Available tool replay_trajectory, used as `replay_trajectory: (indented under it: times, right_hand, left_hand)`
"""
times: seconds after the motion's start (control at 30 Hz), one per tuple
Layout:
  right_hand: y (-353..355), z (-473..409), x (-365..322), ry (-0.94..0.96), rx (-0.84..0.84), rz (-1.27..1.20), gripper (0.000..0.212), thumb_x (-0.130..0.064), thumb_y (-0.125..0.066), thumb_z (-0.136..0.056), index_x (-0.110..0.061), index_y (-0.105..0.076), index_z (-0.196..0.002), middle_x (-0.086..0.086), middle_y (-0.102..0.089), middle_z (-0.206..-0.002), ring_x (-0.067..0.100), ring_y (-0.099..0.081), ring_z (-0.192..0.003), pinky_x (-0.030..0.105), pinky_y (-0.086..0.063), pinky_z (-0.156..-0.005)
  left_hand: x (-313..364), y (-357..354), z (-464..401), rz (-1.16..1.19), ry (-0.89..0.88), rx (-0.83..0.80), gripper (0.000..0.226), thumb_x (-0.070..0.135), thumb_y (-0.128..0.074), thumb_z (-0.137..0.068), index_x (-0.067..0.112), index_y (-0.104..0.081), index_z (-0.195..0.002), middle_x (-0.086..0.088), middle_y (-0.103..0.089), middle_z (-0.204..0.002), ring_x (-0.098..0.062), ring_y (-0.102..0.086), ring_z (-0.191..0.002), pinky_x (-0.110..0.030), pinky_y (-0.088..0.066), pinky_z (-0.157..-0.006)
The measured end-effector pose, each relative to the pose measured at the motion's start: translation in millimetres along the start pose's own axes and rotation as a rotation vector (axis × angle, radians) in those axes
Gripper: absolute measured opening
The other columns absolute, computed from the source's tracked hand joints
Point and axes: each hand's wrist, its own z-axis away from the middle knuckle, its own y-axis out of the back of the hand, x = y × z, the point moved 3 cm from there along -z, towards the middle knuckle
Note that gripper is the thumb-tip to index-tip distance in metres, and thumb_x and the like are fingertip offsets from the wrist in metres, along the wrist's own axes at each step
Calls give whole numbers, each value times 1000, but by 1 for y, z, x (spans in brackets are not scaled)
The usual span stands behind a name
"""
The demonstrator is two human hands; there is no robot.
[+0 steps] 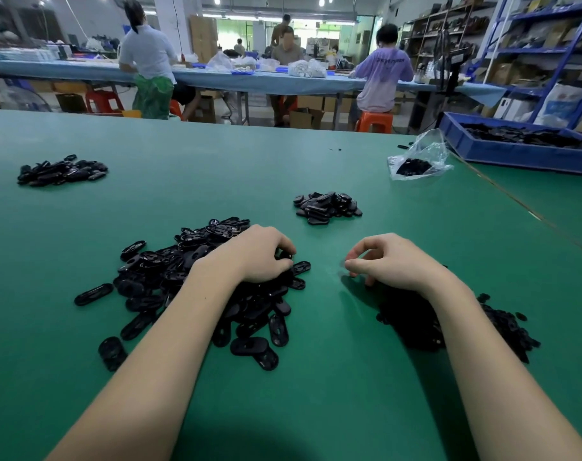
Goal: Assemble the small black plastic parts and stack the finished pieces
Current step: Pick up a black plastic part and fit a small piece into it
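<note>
Head view, picking stage. We judge the step in hand to be the fetching of two mating parts, one from each supply. The left hand (256,256) lies on the big heap of oval shells (196,277) at about ten o'clock from the frame's centre, its fingers curled down over the heap's right edge around a dark piece; we take it to be gripping a shell, though the fingertips hide most of it. The right hand (391,261), at about three o'clock, hovers with thumb and forefinger narrowly apart and bent toward the green mat (316,377); whether a tiny part sits between them we cannot tell. Beneath its wrist spreads the pile of small inserts (502,324), at four o'clock.

The next move, in our judgement, calls for lifting both pieces clear, bringing them together over the bare mat between the hands, and aligning the insert with the shell's slot before pressing.

The shells are glossy black, flat and elongated with rounded ends, many showing a raised rim and a central slot; they overlap loosely. The inserts are matte, smaller and irregular in outline. A compact far cluster (327,207) at one o'clock may be finished pieces. Another heap (61,171) lies at ten o'clock, far out. A clear bag (419,161) and a blue tray (515,151) sit toward two o'clock.
</note>
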Motion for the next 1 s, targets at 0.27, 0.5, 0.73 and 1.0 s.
replay_trajectory:
  times: [0.27, 0.5, 0.73, 1.0]
  right_hand:
    - [12, 1, 7, -54, 98, 4, 13, -29, -62, -95, -28, -74, -88, -19, -76, -77, 4, -59, -66, 24, -46, -64]
    - [28, 6, 13, -117, 53, 210, 7, -36, -80, -77, -34, -78, -71, -14, -76, -79, 8, -68, -84, 28, -55, -78]
    - [21, 6, 12, -153, -33, 270, 9, -37, -86, -69, -41, -79, -71, -15, -76, -80, 8, -70, -89, 35, -58, -90]
    - [22, 8, -1, 19, 85, -25, 4, -26, -79, -79, -27, -74, -79, -6, -76, -75, 5, -50, -51, 20, -41, -55]
  left_hand:
    - [7, 7, 4, 106, -43, 161, 26, 18, -59, -96, 29, -76, -112, 6, -75, -112, -13, -66, -107, -23, -44, -102]
    - [35, 1, 9, 868, 49, 121, 22, 11, -56, -96, 25, -70, -107, -8, -77, -89, -14, -74, -77, -27, -60, -76]
    - [46, -11, 6, 1230, 199, -30, 20, 10, -51, -104, 8, -67, -114, -13, -73, -110, -15, -74, -77, -23, -59, -63]
    - [43, -10, 8, 1120, 99, -12, 21, 4, -56, -100, 11, -66, -116, -10, -76, -108, -14, -74, -86, -24, -59, -72]
